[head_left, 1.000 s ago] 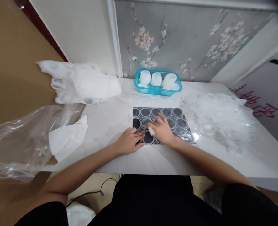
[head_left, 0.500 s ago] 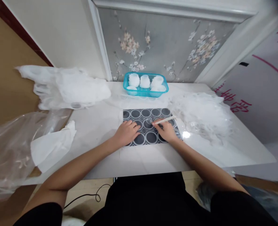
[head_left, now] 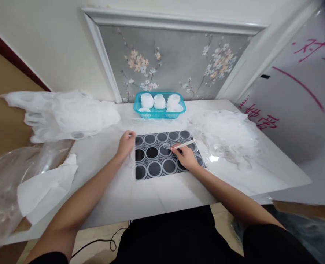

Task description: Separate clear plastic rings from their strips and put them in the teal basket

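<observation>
A dark sheet (head_left: 154,168) printed with rows of pale-ringed circles lies flat on the table. Clear film (head_left: 132,173) with faint round outlines shows past its left edge. At the sheet's far left corner, my left hand (head_left: 126,145) is closed in a pinch, apparently on the film's corner; its fingertips are partly hidden. My right hand (head_left: 186,157) rests over the sheet's right part, its fingers closed around a thin white stick-like tool (head_left: 186,143). A small clear round piece (head_left: 166,146) is at those fingertips; whether they hold it is unclear.
Behind the sheet stands a blue basket (head_left: 159,115) holding several stacks of white discs. A white heap of film scraps (head_left: 82,113) lies at left, and another clear heap (head_left: 225,132) at right. White paper (head_left: 45,190) and clear plastic (head_left: 5,183) hang near the left edge.
My left hand has moved from lying on the sheet to its far left corner, uncovering circles there. My right hand keeps the white tool over the sheet. The camera view has shifted.
</observation>
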Motion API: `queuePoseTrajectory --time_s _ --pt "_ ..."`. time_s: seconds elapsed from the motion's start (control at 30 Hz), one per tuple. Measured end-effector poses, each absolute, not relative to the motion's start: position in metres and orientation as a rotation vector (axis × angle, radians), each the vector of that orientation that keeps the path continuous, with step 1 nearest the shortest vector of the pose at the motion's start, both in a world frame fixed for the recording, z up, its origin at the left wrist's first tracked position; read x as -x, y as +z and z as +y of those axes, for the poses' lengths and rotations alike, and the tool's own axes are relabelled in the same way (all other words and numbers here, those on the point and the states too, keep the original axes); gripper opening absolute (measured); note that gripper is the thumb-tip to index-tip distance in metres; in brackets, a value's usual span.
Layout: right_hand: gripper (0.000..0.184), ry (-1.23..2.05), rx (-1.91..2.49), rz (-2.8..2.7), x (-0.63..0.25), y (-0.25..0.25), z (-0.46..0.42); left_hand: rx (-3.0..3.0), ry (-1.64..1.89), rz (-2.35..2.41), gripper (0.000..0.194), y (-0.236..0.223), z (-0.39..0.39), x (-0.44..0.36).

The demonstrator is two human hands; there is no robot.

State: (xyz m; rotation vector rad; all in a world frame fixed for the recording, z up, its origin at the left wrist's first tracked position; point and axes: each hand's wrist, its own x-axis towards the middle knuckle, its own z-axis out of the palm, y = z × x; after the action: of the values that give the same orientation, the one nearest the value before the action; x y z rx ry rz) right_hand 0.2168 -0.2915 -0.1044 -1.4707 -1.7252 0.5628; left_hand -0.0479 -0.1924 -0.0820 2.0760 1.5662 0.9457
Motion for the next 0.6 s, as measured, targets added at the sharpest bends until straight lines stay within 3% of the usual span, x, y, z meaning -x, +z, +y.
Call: queuePoseTrajectory --time_s 0.1,0.17,0.4,0.6 --pt "0.020 0.570 1.442 -1.688 -0.216 -0.106 -0.291 -1.959 1.038 1.563 0.029 -0.075 -0.183 0.049" --pt "0.021 0.594 1.406 -1.621 -0.217 -0.104 -0.290 -1.984 1.011 1.440 0.022 -0.067 -0.190 0.038" --pt "0.026 0.831 1.197 -1.428 -0.230 -0.067 -0.299 -2.316 0.496 0.616 0.012 -0.033 -0.231 -0.040" --pt "0.021 0.466 1.263 -1.068 -0.294 -0.037 -0.332 -2.265 0.569 0.452 0.013 -0.009 -0.215 -0.133"
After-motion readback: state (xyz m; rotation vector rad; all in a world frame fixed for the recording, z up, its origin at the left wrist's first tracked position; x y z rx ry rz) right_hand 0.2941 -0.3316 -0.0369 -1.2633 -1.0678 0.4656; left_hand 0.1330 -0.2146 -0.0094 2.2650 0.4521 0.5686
